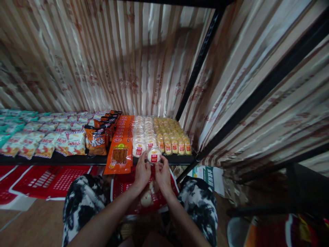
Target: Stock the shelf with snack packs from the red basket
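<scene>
Between the fingertips of my left hand (143, 171) and my right hand (162, 174) is a round white wrapped cake (154, 156) with a red label. Both hands pinch it at its sides, at the shelf's front edge. Just behind it stand rows of similar white wrapped cakes (139, 148). Below my wrists a red basket (120, 185) sits between my knees, with several white wrapped cakes (146, 199) in it, partly hidden by my forearms.
On the black shelf (95, 160) lie orange packets of brown sticks (119, 156), yellow wrapped cakes (174, 145), orange-black bags (96, 140) and white snack bags (70, 142). More red baskets (48, 181) are at lower left. A black shelf post (197, 65) slants at the right.
</scene>
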A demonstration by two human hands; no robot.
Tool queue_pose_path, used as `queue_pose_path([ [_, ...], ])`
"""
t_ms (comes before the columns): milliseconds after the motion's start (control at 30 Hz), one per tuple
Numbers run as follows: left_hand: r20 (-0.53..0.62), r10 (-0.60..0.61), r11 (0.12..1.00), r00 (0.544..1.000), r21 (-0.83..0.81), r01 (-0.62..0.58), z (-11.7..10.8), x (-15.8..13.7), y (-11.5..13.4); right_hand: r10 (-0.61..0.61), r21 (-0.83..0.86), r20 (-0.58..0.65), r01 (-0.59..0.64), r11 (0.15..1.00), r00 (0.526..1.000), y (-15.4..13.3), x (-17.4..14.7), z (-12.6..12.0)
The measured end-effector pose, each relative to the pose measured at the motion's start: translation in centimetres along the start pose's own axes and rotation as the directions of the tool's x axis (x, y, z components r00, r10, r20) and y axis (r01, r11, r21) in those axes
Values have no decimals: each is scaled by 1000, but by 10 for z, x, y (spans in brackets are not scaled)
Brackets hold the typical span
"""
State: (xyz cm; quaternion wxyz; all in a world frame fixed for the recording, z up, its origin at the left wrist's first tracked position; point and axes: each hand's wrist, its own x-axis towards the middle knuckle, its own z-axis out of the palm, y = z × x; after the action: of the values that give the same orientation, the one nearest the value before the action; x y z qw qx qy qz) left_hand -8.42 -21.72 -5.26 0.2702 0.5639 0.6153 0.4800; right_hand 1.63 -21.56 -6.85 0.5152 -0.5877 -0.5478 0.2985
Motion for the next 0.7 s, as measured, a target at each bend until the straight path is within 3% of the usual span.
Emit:
queue_pose_path([
  [200,18,-1,1000,1000,17,1,3,7,-1,-61,-7,-24,60,998,998,5,14,6],
  [500,18,-5,970,1000,242,1,5,13,1,-116,-36,-25,115,993,993,19,25,18],
  [700,6,17,966,1000,258,-18,9,15,-5,-149,-59,-35,147,987,988,21,29,23],
])
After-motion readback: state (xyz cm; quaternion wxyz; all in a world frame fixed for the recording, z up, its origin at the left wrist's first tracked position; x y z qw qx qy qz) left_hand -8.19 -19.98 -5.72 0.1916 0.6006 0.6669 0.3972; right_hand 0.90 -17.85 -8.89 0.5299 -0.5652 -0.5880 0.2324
